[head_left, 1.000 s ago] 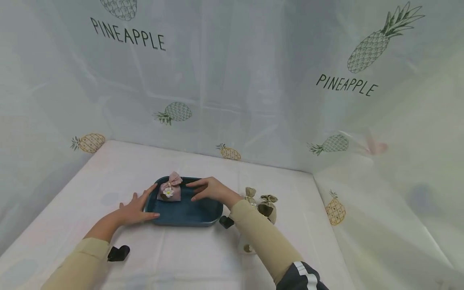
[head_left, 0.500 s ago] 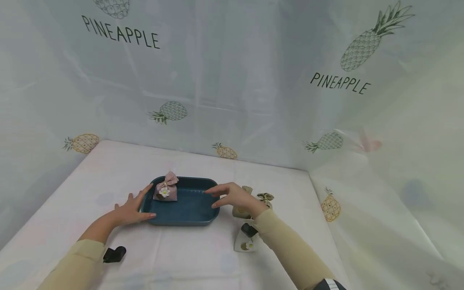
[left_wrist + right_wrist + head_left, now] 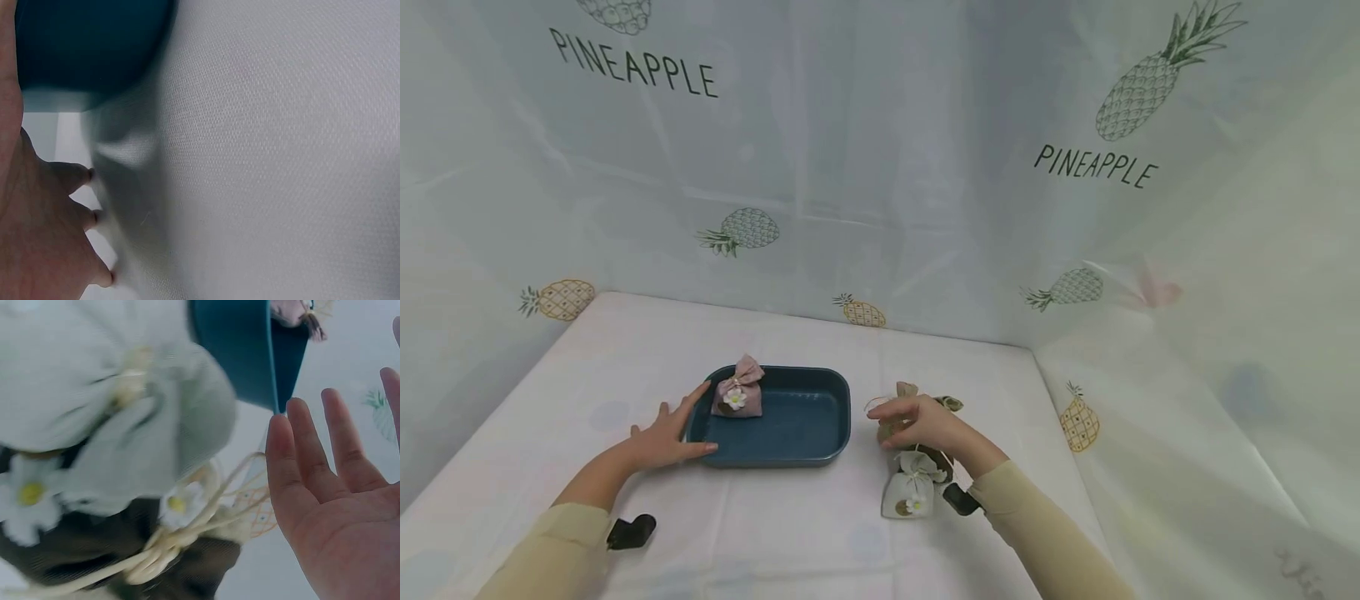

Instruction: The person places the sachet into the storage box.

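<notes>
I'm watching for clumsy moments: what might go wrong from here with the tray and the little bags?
The right hand is near the white bag and tan bag, which sit close together; grabbing one might knock the other.
In the right wrist view, a pale knotted cord loops out toward that hand; it might snag.
The left hand is at the left end of the tray; a push could shift it, pink bag included.

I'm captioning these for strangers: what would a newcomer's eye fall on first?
Probably the dark blue tray on the white cloth, with a pink pouch inside toward its left end. Next, perhaps, the left hand at the tray's left side and the right hand near a pale pouch to the tray's right. Behind, large pineapple drawings stand out on the pale backdrop.
</notes>
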`<state>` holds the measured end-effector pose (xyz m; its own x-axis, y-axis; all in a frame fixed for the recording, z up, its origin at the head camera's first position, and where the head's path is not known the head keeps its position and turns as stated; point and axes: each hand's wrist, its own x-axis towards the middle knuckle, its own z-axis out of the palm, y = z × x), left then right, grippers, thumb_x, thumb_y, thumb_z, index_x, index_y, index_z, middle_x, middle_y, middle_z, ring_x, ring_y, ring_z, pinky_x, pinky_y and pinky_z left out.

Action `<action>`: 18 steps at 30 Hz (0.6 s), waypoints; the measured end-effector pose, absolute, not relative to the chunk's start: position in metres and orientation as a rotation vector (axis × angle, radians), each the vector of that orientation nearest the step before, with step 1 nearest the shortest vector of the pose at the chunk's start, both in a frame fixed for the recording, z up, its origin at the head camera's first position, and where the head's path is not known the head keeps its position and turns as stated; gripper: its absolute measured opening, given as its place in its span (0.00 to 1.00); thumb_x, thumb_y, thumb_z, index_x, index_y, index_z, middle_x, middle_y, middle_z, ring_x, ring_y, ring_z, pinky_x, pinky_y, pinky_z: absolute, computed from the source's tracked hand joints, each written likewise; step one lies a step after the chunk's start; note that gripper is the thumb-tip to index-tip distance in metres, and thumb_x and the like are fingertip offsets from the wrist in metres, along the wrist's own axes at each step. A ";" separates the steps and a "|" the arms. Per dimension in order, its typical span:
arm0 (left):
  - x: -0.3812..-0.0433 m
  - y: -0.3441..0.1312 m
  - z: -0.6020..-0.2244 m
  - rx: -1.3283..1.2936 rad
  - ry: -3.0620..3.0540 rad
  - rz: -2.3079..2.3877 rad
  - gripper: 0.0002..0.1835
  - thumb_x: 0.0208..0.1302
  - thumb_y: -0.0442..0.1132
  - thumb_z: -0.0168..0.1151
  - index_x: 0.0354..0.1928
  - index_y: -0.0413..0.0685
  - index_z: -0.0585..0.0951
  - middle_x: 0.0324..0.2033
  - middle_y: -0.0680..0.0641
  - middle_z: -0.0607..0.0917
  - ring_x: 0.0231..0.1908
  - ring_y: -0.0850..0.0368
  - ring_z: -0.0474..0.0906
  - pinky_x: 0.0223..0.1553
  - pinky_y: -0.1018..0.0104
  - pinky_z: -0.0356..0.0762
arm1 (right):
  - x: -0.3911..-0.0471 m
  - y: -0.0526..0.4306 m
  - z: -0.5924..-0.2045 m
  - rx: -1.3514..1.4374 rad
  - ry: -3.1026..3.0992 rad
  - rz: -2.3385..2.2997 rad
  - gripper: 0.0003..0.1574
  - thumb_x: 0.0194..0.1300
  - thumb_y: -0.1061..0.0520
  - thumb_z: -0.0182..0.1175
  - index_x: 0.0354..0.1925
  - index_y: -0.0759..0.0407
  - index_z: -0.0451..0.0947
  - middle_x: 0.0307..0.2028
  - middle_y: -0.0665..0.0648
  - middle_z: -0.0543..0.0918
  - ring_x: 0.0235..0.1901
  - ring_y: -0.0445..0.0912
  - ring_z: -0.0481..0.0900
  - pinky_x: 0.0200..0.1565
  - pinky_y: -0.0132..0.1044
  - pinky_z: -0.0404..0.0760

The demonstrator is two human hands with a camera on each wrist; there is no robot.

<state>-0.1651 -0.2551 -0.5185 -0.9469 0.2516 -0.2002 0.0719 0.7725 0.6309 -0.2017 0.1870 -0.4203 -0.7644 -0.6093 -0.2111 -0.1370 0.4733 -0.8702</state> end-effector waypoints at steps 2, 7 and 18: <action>-0.165 -0.255 -0.519 0.251 2.694 0.948 0.59 0.58 0.59 0.67 0.77 0.60 0.34 0.67 0.17 0.47 0.63 0.11 0.33 0.42 0.11 0.31 | -0.196 0.195 -0.421 -0.612 2.229 -1.245 0.28 0.53 0.64 0.73 0.54 0.57 0.83 0.57 0.54 0.80 0.58 0.53 0.76 0.55 0.50 0.76; -0.165 -0.254 -0.519 0.245 2.702 0.934 0.59 0.58 0.59 0.67 0.77 0.59 0.34 0.67 0.17 0.47 0.63 0.11 0.33 0.42 0.11 0.31 | -0.187 0.213 -0.429 -0.618 2.216 -1.280 0.28 0.53 0.65 0.72 0.54 0.66 0.81 0.57 0.61 0.79 0.58 0.56 0.75 0.56 0.58 0.73; -0.166 -0.253 -0.519 0.228 2.707 0.881 0.60 0.57 0.60 0.66 0.77 0.57 0.34 0.67 0.18 0.48 0.63 0.11 0.34 0.43 0.11 0.34 | -0.172 0.238 -0.441 -0.594 2.200 -1.271 0.28 0.54 0.65 0.72 0.54 0.67 0.80 0.57 0.62 0.79 0.58 0.55 0.74 0.53 0.51 0.77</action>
